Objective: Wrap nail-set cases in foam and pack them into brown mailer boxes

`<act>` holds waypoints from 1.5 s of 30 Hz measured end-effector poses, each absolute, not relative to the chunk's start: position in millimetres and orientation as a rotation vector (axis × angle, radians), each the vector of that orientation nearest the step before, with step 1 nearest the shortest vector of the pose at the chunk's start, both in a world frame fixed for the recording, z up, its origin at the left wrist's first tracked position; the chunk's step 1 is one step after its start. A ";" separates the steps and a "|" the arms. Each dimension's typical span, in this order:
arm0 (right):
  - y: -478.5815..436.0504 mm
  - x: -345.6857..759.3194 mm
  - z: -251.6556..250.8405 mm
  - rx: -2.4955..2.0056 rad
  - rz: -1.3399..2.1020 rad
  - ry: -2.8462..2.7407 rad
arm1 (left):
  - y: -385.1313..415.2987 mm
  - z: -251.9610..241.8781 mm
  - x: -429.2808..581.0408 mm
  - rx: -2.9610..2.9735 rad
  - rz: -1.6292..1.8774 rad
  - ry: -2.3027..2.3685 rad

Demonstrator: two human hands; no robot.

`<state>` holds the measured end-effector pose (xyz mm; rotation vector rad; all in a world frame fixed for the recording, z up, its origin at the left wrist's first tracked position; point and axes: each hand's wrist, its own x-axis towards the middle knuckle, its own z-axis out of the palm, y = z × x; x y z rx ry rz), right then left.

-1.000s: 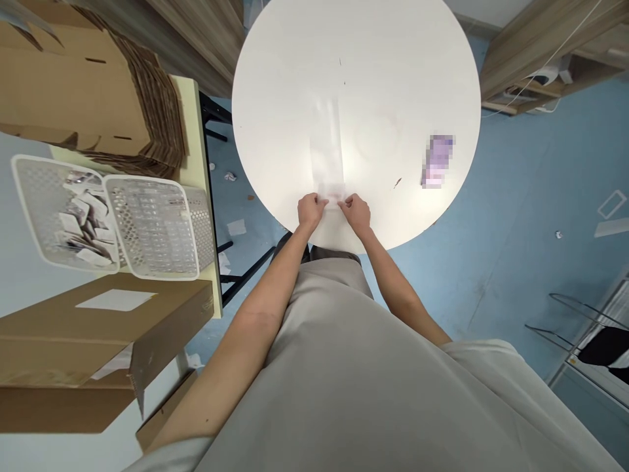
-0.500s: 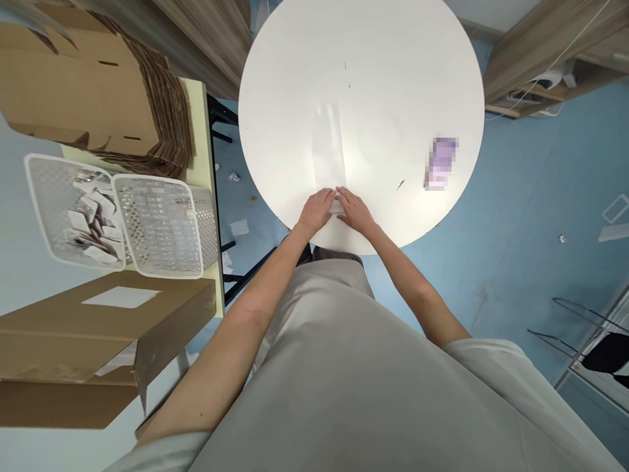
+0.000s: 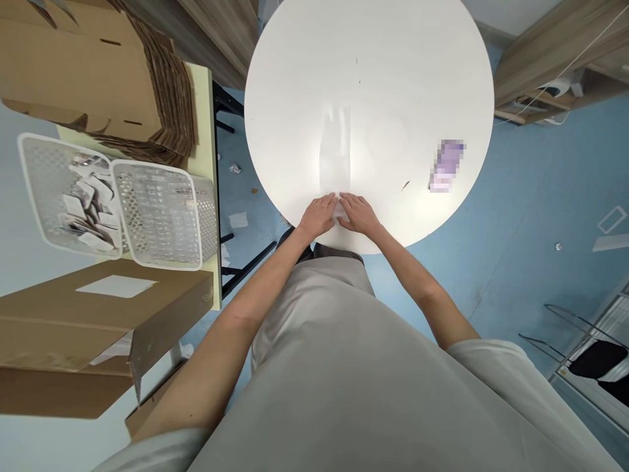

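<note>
A long, narrow transparent plastic bag [image 3: 335, 154] lies lengthwise on the white round table [image 3: 417, 59], its near end towards my body. My left hand [image 3: 318, 216] has its fingers closed at the left side of that near end. Opposite it, my right hand [image 3: 358, 214] closes on the right side, fingers bent and thumb tucked under. The fingertips of both hands almost meet over the film. What exactly lies between the fingers is partly hidden.
A pixelated purple item [image 3: 447, 165] lies on the table's right side. On a side table at left are stacked flat cardboard boxes [image 3: 88, 78], a basket of small packets [image 3: 93, 210], a basket of transparent plastic pieces [image 3: 162, 213] and a large carton [image 3: 167, 321]. Scraps litter the blue floor.
The view has shifted a little. The plastic bag lies slightly straighter and its far end looks wider. Both hands keep their hold at its near end, scarcely moved.
</note>
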<state>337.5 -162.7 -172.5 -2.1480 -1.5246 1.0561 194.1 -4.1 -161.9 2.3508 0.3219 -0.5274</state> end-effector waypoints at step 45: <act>-119.2 391.9 -195.2 -2.337 0.857 -1.267 | 29.2 -173.5 233.0 2.117 -0.352 0.877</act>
